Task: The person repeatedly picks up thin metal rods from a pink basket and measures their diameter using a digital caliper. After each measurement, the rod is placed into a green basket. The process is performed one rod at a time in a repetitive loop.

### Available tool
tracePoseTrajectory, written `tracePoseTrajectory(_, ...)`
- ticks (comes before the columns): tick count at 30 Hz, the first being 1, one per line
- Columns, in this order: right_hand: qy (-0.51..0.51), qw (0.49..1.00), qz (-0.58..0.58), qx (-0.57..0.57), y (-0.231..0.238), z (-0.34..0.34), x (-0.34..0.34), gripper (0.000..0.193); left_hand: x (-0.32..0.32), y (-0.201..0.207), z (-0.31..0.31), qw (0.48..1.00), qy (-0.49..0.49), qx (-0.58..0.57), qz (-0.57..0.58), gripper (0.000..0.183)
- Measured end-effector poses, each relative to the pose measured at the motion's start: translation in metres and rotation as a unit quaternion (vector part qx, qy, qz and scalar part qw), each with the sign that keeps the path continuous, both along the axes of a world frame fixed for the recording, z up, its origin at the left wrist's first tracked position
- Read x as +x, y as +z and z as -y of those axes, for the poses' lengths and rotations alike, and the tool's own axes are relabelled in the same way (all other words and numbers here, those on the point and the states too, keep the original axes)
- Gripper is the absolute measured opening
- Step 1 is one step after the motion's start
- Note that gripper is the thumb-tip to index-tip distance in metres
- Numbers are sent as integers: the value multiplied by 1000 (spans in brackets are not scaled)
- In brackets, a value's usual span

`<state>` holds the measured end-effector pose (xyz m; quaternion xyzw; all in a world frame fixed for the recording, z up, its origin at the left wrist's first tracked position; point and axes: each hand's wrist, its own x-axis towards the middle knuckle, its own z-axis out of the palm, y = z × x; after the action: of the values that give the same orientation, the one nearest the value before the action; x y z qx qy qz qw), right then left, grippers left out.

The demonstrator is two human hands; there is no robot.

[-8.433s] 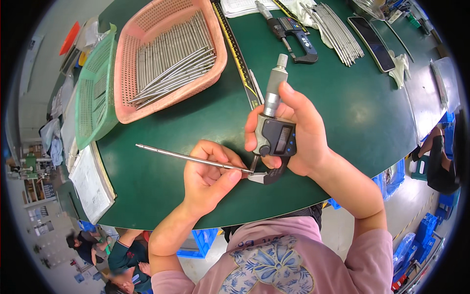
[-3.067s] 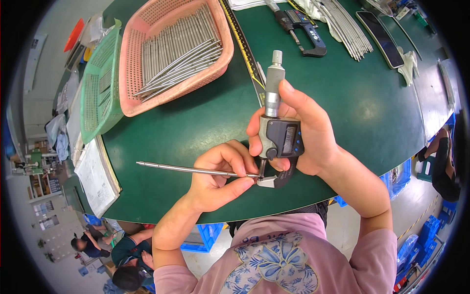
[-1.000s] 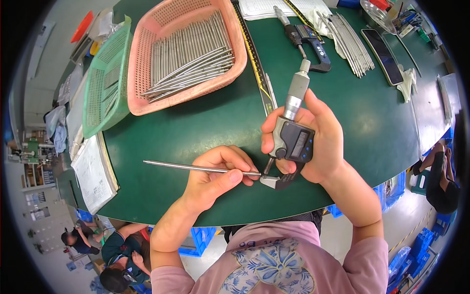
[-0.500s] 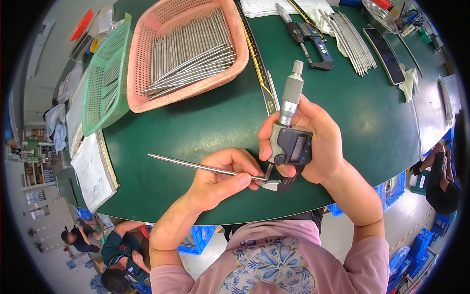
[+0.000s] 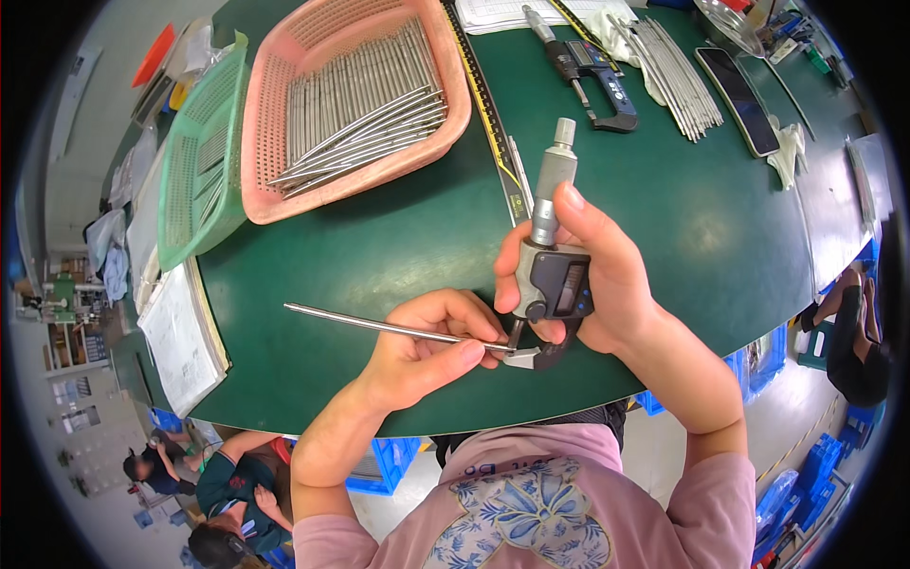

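Note:
My left hand [image 5: 417,346] pinches a thin metal rod [image 5: 355,322] between thumb and fingers, its tapered end pointing left. The rod's right end lies in the jaw of a digital micrometer [image 5: 554,277], at the gap between spindle and anvil. Whether both faces touch the rod I cannot tell. My right hand [image 5: 616,284] is wrapped round the micrometer, thumb raised beside its barrel and fingers partly hidden behind the frame. Many similar rods [image 5: 365,104] fill a pink basket [image 5: 256,142] at the far left.
Beside the pink basket stands a green basket [image 5: 175,190] with more rods. A paper pad [image 5: 185,341] lies at the table's left edge. Farther off are a second micrometer [image 5: 607,90], a row of rods [image 5: 673,81] and a phone [image 5: 739,102]. People [image 5: 237,493] sit at lower left.
My right thumb has shifted left against the micrometer's barrel, and the micrometer has turned and moved slightly left. The rod stays in its jaw. The whole view has shifted a little.

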<state>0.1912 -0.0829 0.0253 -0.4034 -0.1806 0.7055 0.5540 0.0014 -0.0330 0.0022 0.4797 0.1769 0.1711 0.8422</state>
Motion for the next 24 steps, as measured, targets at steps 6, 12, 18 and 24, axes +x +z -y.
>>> tracePoseTrajectory(6,-7,1000,2,6,1,0,1,61,5,1,4,999,31,-6,11,13)
tracePoseTrajectory(12,-11,999,29,44,-1,0,2,62,6,-3,7,996,70,-1,-51,15)
tracePoseTrajectory(18,-2,1000,-7,8,1,-1,2,64,4,-3,5,997,65,-5,-31,15)
tracePoseTrajectory(24,10,998,-58,-14,-2,-1,5,62,4,-4,4,998,55,-16,11,17)
